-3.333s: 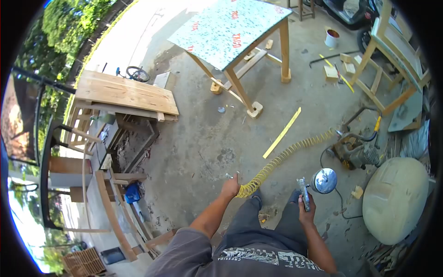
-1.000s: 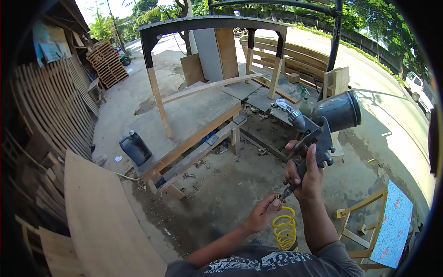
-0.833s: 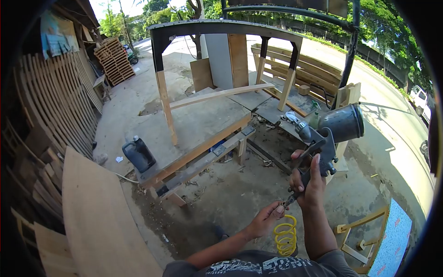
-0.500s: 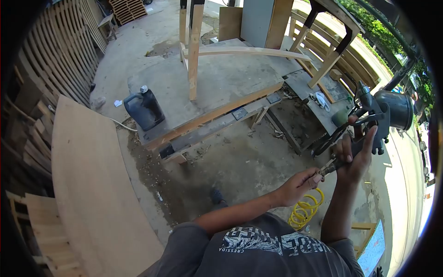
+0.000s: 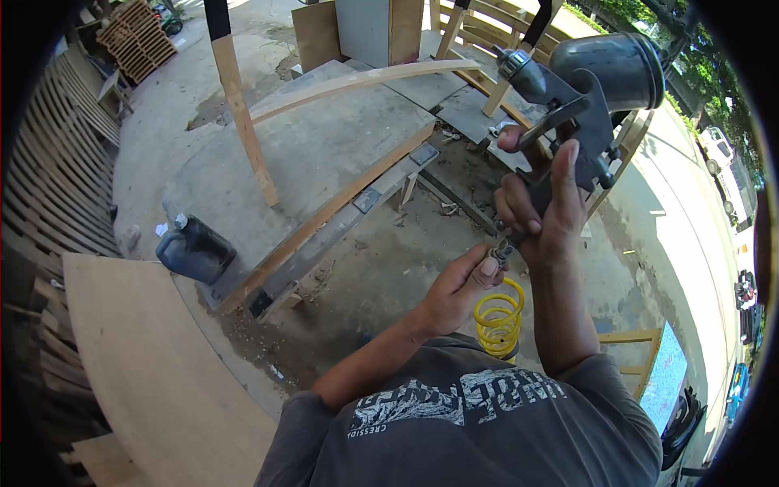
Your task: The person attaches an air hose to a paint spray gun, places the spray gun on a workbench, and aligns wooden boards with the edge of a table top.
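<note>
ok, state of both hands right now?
Left hand: closed, fingers pinching the metal hose fitting at the base of the spray gun's grip.
Right hand: closed, holding the spray gun by its grip.

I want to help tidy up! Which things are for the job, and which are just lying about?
For the job:
spray gun, in the right hand
metal fitting, in the left hand
yellow coiled hose, below the left hand

Probably just lying about:
dark jug
big wooden sheet, lower left
stacked pallets, far back
</note>
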A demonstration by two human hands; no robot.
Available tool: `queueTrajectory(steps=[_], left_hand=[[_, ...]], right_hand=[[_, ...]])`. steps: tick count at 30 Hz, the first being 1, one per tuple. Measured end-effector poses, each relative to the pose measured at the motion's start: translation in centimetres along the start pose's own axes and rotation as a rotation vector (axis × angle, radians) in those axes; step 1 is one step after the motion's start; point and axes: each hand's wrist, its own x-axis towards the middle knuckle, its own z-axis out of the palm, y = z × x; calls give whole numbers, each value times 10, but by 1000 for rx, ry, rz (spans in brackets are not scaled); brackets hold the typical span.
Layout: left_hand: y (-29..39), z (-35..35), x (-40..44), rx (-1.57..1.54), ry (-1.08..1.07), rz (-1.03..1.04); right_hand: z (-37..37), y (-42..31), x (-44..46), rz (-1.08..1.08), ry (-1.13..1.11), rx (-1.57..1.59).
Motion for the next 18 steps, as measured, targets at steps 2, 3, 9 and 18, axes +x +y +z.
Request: queueTrajectory(steps=[2, 3, 9, 18], left_hand=[[4, -2, 9, 17, 48, 20], [4, -5, 14, 39, 23, 61], [-6, -22, 28, 53, 111, 115], [-33, -118, -132, 489, 779, -157]], right_hand=[[-3, 1, 5, 1, -46, 13], [-5, 2, 9, 7, -79, 19], [-19, 30, 27, 37, -149, -57], [26, 183, 26, 415, -575, -291]])
